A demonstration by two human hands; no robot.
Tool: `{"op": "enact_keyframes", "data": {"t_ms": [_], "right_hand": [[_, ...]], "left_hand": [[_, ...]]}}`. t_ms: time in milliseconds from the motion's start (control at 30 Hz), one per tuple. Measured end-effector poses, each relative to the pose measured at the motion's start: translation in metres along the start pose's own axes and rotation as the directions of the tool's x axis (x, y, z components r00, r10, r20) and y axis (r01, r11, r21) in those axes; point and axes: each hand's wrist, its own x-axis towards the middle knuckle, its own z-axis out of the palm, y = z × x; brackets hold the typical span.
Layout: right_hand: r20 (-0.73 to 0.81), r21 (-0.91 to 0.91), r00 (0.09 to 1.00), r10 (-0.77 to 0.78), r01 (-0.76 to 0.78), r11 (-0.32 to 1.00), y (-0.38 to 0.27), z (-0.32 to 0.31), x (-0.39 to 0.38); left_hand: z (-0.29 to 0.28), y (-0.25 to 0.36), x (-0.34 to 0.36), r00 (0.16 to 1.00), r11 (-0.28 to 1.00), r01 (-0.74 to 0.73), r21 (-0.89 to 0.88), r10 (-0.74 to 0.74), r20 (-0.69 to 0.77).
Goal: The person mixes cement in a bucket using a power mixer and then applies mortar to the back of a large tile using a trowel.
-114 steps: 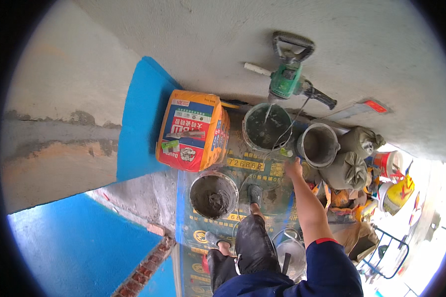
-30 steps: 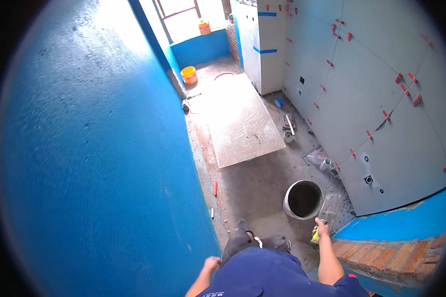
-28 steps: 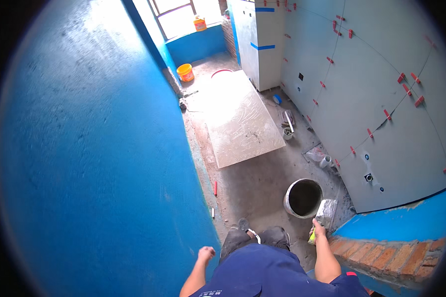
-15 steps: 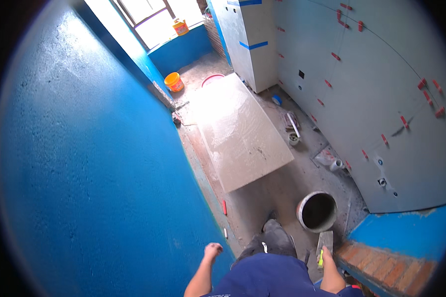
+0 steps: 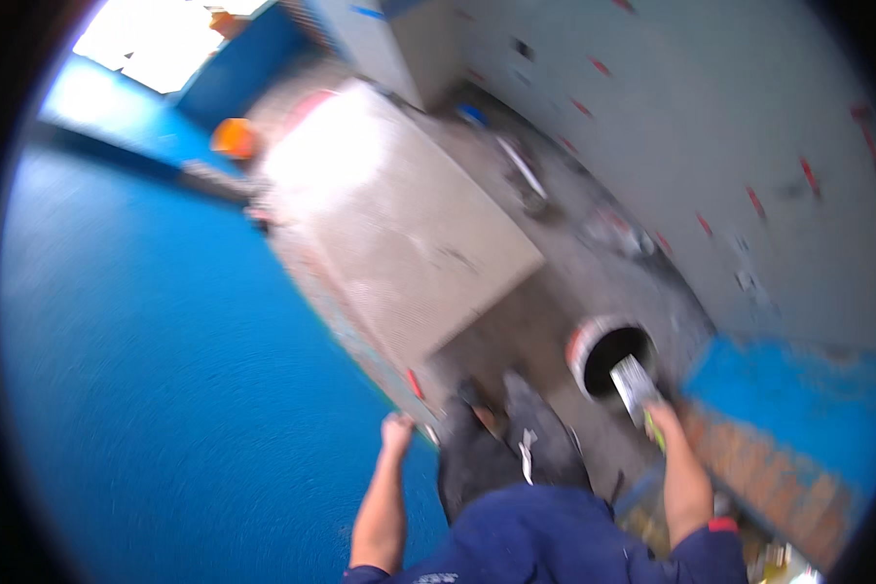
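Note:
My right hand (image 5: 660, 417) is closed around the yellow-green handle of a trowel (image 5: 634, 383). Its flat, pale grey blade reaches over the near rim of a round bucket (image 5: 581, 352), overlapping the dark opening; whether it touches the bucket I cannot tell. The bucket's contents are too dark to make out. My left hand (image 5: 397, 428) is curled into a fist, apparently with nothing in it, in front of the blue wall (image 5: 195, 389). Ahead of my legs lies a large pale slab (image 5: 409, 234) with a wet-looking, finely ridged surface.
A brick ledge (image 5: 759, 462) with a blue top borders the right. Red clips (image 5: 755, 201) stud the grey wall panel (image 5: 652, 127). A white tube (image 5: 523, 167) and a plastic bag (image 5: 613, 229) lie along its foot. An orange bucket (image 5: 234, 139) stands beyond the slab.
My right hand has brought the trowel forward from beside the bucket to over its opening. My view has turned, so the room appears rotated and shifted left. My left hand stays closed.

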Motion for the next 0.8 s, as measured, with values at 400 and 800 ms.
{"op": "enact_keyframes", "data": {"t_ms": [400, 800], "right_hand": [[-0.397, -0.886, 0.865, -0.308, -0.273, 0.375, -0.046, 0.038, 0.156], [-0.470, -0.782, 0.867, -0.165, -0.322, 0.534, 0.014, 0.110, 0.316]], "left_hand": [[0.011, 0.006, 0.330, 0.867, 0.979, 0.020, 0.204, 0.085, -0.492], [0.069, -0.018, 0.380, 0.714, 0.951, -0.068, 0.303, 0.259, -0.651]]}}
